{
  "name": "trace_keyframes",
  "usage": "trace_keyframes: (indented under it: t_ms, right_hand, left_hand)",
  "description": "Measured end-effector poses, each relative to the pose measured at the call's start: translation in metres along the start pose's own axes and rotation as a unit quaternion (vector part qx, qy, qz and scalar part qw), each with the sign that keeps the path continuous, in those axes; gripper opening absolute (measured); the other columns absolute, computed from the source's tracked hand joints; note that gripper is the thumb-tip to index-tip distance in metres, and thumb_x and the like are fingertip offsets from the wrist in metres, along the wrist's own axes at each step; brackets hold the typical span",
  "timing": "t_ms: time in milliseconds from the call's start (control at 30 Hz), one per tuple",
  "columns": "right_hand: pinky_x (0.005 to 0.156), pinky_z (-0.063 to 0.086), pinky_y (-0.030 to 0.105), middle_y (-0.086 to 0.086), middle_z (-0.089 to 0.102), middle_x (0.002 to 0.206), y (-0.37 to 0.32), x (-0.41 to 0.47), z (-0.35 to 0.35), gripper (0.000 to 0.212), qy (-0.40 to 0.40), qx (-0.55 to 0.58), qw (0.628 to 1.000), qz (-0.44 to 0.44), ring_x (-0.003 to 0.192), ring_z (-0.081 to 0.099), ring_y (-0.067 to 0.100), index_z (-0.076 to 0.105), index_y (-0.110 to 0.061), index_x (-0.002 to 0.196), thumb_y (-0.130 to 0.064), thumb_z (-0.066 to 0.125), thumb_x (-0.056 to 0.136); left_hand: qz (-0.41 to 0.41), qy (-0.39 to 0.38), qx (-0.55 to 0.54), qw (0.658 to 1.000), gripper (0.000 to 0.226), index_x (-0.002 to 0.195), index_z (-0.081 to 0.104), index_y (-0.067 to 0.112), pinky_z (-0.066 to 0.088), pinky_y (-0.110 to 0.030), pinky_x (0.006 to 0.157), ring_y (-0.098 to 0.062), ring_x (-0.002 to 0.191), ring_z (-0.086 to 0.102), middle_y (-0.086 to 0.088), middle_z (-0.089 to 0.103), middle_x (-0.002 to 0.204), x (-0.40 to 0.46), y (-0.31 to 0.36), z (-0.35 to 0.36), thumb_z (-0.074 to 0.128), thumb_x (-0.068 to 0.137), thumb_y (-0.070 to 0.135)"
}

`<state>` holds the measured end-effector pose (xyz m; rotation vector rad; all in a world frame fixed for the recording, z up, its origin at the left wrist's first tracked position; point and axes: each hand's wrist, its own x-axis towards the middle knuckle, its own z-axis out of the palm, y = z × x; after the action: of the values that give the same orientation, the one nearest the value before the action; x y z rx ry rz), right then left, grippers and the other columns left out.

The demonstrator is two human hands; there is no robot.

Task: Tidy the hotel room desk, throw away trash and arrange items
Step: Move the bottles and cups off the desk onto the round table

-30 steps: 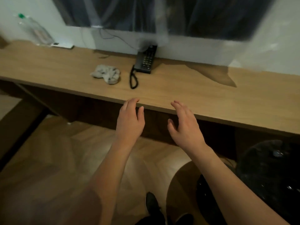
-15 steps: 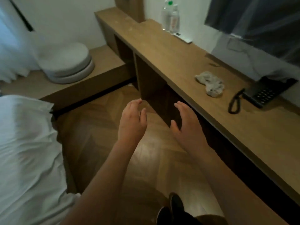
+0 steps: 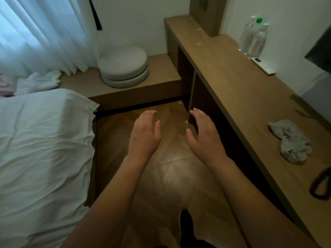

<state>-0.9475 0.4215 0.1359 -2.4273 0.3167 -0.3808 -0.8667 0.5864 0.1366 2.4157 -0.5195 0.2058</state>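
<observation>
Where it lies on the desk, a crumpled grey cloth.

The black cord at the desk's near right end runs off the frame's edge, so whatever it's attached to is out of view. The bottle labels by the far back edge are too blurry to read. The bed is cut off on the left.

- Desk: matt wood-look top.
- Floor: glossy wood parquet.
- Crumpled rag: grey cloth, rough.
- Bottles: clear plastic.
- Bedding: white cloth, creased.
</observation>
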Motion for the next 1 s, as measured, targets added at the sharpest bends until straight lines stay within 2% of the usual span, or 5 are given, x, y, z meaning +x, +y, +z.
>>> trace_keyframes:
  t_ms: [200, 367, 467, 700, 1000]
  right_hand:
    - [0.119, 0.03, 0.036, -0.003, 0.038, 0.153, -0.007, 0.076, 0.017, 0.059, -0.016, 0.007, 0.999, -0.042, 0.144, 0.03, 0.01, 0.036, -0.021, 0.149, -0.023, 0.06, 0.095]
    - [0.119, 0.023, 0.029, -0.002, 0.037, 0.154, -0.021, 0.142, 0.051, 0.059, -0.04, -0.014, 0.996, -0.073, 0.145, 0.028, 0.01, 0.036, -0.02, 0.15, -0.022, 0.06, 0.096]
    - [0.117, 0.023, 0.027, -0.002, 0.039, 0.153, -0.033, 0.19, 0.08, 0.058, -0.043, -0.012, 0.996, -0.075, 0.144, 0.03, 0.01, 0.038, -0.02, 0.149, -0.021, 0.061, 0.095]
    - [0.12, 0.03, 0.039, -0.003, 0.04, 0.153, -0.084, 0.317, 0.144, 0.058, -0.046, -0.018, 0.995, -0.092, 0.144, 0.031, 0.01, 0.037, -0.02, 0.149, -0.022, 0.06, 0.096]
    - [0.119, 0.03, 0.035, -0.005, 0.039, 0.153, -0.115, 0.45, 0.197, 0.057, -0.046, -0.01, 0.996, -0.075, 0.143, 0.031, 0.008, 0.037, -0.024, 0.149, -0.025, 0.06, 0.096]
  left_hand:
    - [-0.02, 0.031, 0.007, 0.999, 0.037, 0.137, 0.055, 0.01, 0.04, -0.026, 0.107, -0.016, 0.124, 0.055, -0.006, 0.06, 0.132, 0.063, -0.019, -0.002, 0.057, 0.101, 0.019]
    - [-0.047, 0.047, 0.016, 0.998, 0.035, 0.134, 0.057, 0.008, 0.036, -0.021, 0.103, -0.018, 0.122, 0.057, -0.008, 0.061, 0.13, 0.117, -0.058, -0.001, 0.058, 0.1, 0.016]
    - [-0.05, 0.051, 0.018, 0.997, 0.035, 0.135, 0.056, 0.01, 0.033, -0.018, 0.102, -0.015, 0.123, 0.055, -0.006, 0.061, 0.131, 0.159, -0.089, -0.002, 0.056, 0.101, 0.018]
    - [-0.04, 0.063, 0.022, 0.997, 0.033, 0.132, 0.058, 0.007, 0.035, -0.02, 0.1, -0.02, 0.119, 0.058, -0.009, 0.062, 0.127, 0.283, -0.173, -0.029, 0.058, 0.1, 0.014]
    - [-0.025, 0.065, 0.023, 0.997, 0.032, 0.13, 0.059, 0.005, 0.035, -0.022, 0.1, -0.022, 0.119, 0.058, -0.01, 0.063, 0.127, 0.421, -0.237, -0.04, 0.058, 0.099, 0.013]
